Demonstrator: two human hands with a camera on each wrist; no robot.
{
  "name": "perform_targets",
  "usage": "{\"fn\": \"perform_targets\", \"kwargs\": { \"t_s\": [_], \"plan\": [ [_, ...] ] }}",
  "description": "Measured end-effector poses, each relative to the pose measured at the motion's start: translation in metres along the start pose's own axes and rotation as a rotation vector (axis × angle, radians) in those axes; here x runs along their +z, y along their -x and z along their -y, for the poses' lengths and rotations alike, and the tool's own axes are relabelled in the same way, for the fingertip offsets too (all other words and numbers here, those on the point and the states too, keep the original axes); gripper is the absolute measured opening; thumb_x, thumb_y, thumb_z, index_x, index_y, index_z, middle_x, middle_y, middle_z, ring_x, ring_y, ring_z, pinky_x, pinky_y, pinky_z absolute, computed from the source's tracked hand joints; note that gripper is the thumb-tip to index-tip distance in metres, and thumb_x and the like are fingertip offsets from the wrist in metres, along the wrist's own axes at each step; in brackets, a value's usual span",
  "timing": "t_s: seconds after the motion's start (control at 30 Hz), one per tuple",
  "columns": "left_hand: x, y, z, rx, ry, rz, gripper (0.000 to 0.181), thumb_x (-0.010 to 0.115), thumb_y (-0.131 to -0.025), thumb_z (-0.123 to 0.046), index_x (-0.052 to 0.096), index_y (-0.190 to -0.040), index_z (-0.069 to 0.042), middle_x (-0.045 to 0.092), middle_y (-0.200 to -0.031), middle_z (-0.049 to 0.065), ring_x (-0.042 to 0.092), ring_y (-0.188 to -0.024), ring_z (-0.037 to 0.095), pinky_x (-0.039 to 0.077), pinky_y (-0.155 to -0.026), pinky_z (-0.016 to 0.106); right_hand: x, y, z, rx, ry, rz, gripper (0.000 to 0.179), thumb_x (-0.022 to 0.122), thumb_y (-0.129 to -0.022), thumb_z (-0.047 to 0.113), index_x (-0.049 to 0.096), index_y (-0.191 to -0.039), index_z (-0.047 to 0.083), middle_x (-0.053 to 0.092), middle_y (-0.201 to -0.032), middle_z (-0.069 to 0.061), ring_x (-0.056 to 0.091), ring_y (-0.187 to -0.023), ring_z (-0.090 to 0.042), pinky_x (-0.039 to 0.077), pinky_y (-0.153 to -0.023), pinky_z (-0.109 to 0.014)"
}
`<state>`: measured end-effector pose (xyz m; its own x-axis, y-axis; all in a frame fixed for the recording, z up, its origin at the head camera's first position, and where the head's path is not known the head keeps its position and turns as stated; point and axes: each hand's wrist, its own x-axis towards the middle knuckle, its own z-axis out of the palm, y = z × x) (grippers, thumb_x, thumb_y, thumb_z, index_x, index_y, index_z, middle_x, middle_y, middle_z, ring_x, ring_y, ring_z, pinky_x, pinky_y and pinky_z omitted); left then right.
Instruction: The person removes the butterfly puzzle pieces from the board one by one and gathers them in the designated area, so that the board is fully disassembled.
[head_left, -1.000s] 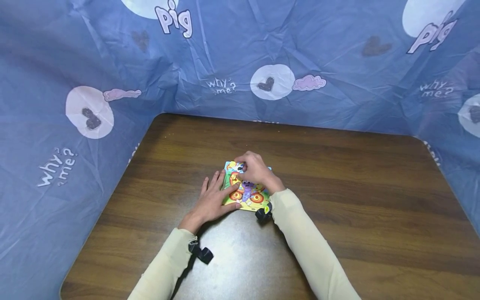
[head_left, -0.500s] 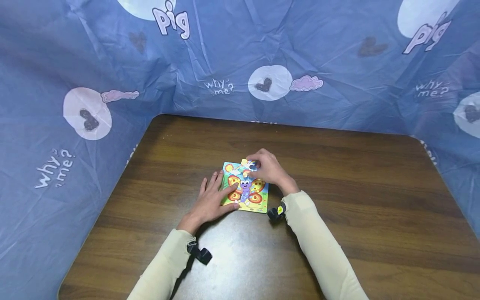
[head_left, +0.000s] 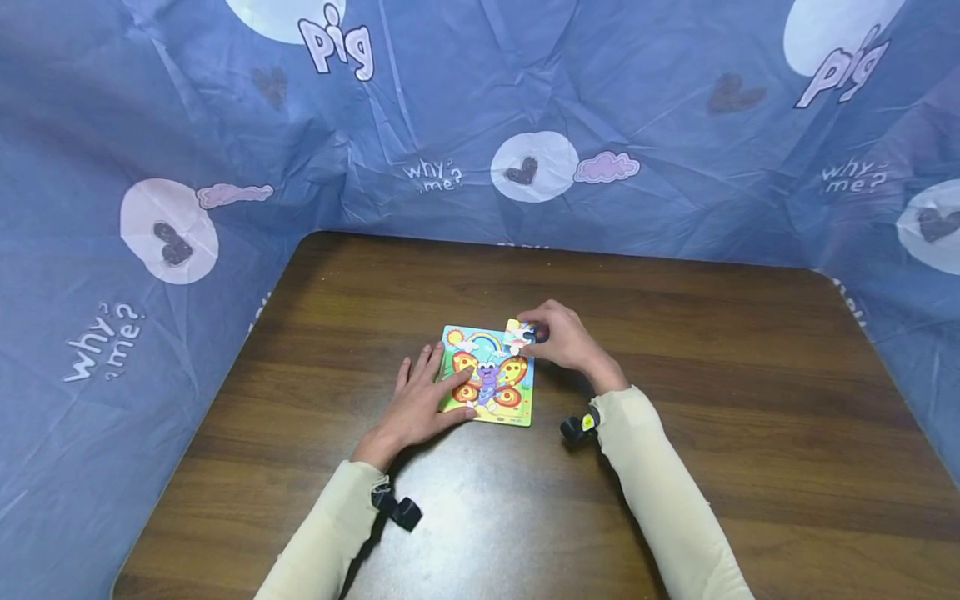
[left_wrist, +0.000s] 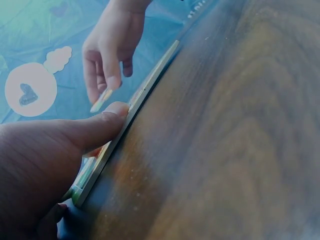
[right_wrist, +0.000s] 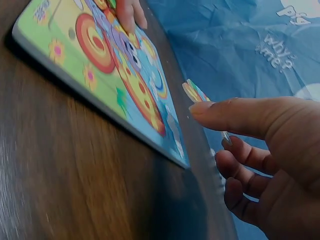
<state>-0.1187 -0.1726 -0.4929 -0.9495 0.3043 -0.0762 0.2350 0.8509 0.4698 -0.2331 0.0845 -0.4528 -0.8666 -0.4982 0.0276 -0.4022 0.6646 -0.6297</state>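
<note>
A square jigsaw board (head_left: 516, 410) with a purple-bodied butterfly, sun and rainbow lies flat on the table. My left hand (head_left: 414, 407) rests on its left side with fingers spread, the thumb at the near edge. Above the board's far right corner, my right hand (head_left: 567, 340) pinches a small puzzle piece (head_left: 514, 335) between thumb and fingers. In the right wrist view that piece (right_wrist: 196, 91) is raised clear of the board (right_wrist: 107, 80), its face mostly turned away. The left wrist view shows the piece (left_wrist: 101, 100) held tilted beyond my left thumb.
The brown wooden table (head_left: 712, 400) spreads around the board on all sides. A blue printed cloth (head_left: 450, 108) hangs behind the table and along its sides. Black wrist cameras (head_left: 576, 428) sit at both cuffs.
My right hand has moved right with the piece, from over the board's upper middle to its far right corner, uncovering the rainbow and the butterfly's upper wings. My left hand stays on the board.
</note>
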Motion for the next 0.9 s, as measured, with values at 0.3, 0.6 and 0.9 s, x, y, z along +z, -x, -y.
{"fn": "perform_targets", "kwargs": {
  "t_s": [0.3,0.6,0.9],
  "plan": [
    [0.0,0.0,0.0,-0.006,0.0,-0.002,0.068,0.063,-0.092,-0.056,0.046,-0.151,-0.025,0.005,-0.169,0.021,0.002,-0.158,0.04,-0.002,-0.125,0.063,-0.012,0.013,-0.017,0.006,0.002,-0.006,0.052,0.084,-0.079,0.014,0.067,-0.127,0.003,0.063,-0.109,-0.016,0.062,-0.092,-0.024,0.05,-0.081,-0.033],
    [0.0,0.0,-0.001,-0.01,-0.001,0.003,0.068,0.063,-0.092,-0.055,0.046,-0.151,-0.025,0.005,-0.169,0.021,0.002,-0.158,0.041,-0.002,-0.125,0.062,-0.024,0.026,-0.036,0.045,0.014,0.005,0.05,0.082,-0.08,0.012,0.067,-0.127,0.003,0.063,-0.108,-0.016,0.062,-0.092,-0.024,0.049,-0.08,-0.033],
    [0.0,0.0,-0.001,-0.002,-0.011,-0.007,0.068,0.063,-0.092,-0.055,0.046,-0.151,-0.025,0.006,-0.168,0.022,0.004,-0.157,0.041,-0.001,-0.125,0.063,-0.034,0.037,-0.053,0.058,0.043,0.009,0.05,0.083,-0.08,0.011,0.068,-0.126,0.002,0.063,-0.109,-0.018,0.064,-0.092,-0.026,0.049,-0.082,-0.035]
  ]
}}
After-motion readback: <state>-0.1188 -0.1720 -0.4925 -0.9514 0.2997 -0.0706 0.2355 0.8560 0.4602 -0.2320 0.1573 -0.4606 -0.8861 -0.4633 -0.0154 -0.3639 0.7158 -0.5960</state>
